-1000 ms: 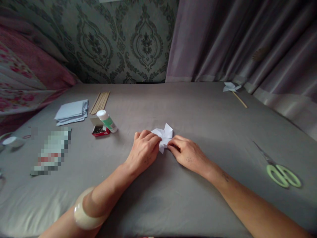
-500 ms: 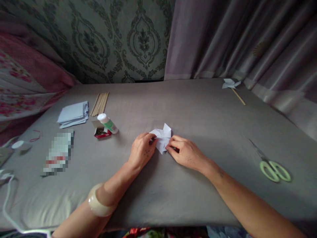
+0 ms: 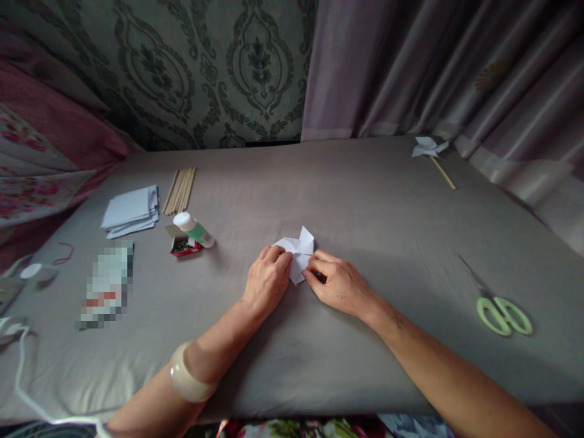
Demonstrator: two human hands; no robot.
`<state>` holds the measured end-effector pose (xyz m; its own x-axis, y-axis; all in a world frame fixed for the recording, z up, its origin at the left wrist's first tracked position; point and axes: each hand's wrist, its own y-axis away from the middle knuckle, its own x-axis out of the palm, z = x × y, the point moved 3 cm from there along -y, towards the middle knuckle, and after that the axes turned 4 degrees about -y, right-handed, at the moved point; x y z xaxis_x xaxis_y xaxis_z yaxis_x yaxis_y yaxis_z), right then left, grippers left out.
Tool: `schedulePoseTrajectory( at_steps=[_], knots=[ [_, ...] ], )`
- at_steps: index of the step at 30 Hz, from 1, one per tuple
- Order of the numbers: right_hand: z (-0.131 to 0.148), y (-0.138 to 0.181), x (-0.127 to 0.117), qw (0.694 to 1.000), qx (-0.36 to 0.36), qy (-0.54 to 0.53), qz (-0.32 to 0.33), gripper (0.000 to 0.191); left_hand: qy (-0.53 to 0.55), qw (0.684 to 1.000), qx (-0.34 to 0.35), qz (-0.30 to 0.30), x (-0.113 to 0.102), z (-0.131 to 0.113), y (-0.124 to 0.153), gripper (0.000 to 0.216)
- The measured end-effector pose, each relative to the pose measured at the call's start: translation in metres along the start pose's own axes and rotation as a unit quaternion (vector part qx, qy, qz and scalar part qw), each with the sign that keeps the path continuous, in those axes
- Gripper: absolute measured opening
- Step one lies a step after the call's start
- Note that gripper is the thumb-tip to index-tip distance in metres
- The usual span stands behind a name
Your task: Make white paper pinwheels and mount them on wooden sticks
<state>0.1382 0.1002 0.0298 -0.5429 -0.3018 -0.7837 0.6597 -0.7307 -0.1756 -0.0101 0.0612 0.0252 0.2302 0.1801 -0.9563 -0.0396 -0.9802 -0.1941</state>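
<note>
A white folded paper pinwheel (image 3: 298,250) lies flat on the grey cloth-covered surface (image 3: 319,365) in the middle. My left hand (image 3: 267,281) has its fingers curled and pressed on the paper's left side. Pinched on the paper's lower right edge is my right hand (image 3: 336,282). Both hands rest on the cloth. A pale bangle (image 3: 187,380) circles my left forearm.
A glue bottle (image 3: 195,229) and a small red box (image 3: 183,243) lie left of the hands. Farther left are folded papers (image 3: 130,210), wooden sticks (image 3: 180,189) and a blurred packet (image 3: 106,285). Green scissors (image 3: 497,307) lie right. A finished pinwheel on a stick (image 3: 433,155) sits far right.
Both hands stay on the paper with small finger shifts. The view has tilted so the near edge of the surface now shows.
</note>
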Motion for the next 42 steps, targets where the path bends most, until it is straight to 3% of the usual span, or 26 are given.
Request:
schedulePoseTrajectory(
  at_steps=[13,19,31,42],
  knots=[
    [0.0,-0.001,0.001,1.0,-0.002,0.008,0.003,0.013,-0.036,0.998,0.014,0.053,-0.003,-0.004,-0.002,0.023],
    [-0.003,-0.005,0.005,0.999,0.01,0.031,-0.02,0.023,-0.034,0.998,0.018,0.051,-0.001,-0.004,-0.002,0.022],
    [-0.001,-0.01,0.012,0.992,0.027,0.118,0.033,0.032,-0.039,0.998,0.018,0.054,-0.002,-0.004,-0.002,0.022],
    [0.0,-0.012,0.013,0.989,0.045,0.13,0.051,0.034,-0.047,0.996,0.024,0.075,0.001,-0.003,-0.001,0.021]
  ],
)
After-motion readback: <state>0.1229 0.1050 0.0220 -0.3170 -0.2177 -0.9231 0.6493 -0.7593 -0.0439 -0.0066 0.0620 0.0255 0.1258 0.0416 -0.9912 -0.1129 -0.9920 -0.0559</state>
